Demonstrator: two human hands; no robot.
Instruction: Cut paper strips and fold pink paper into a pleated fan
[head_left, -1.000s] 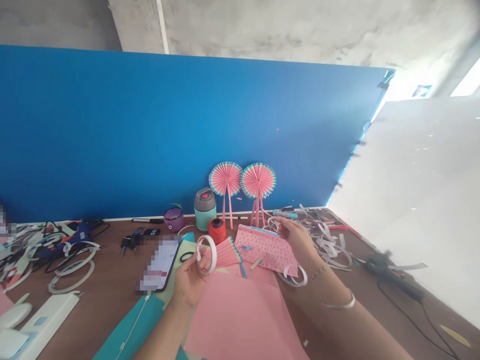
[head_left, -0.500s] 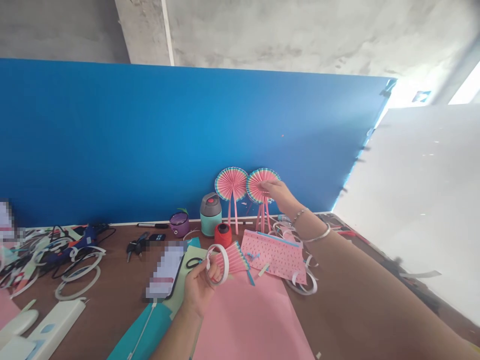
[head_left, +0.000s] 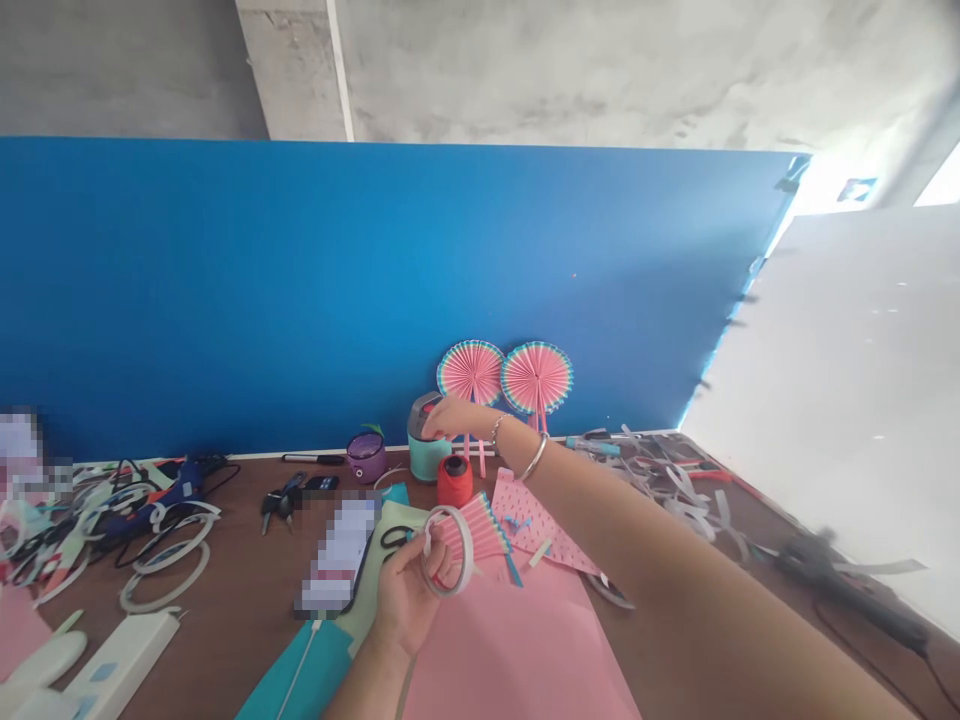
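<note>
My left hand is closed around a roll of white tape, held upright above the pink paper. My right hand, fingers bent together, is at the grey lid of a teal flask and appears to grip it; the fingertips are partly hard to see. Two round pleated pink paper fans with rainbow edges lean on the blue panel, and my right arm covers part of their sticks. A red thread spool stands before the flask. A folded pink paper strip lies behind the tape.
Black-handled scissors, a phone, keys and a purple pot lie to the left. A white power strip is at the front left. A glue gun and tape scraps lie right.
My right hand has left the right-hand fan, which now leans alone, and has moved left to the flask. My left hand still holds the tape. The view has shifted slightly.
</note>
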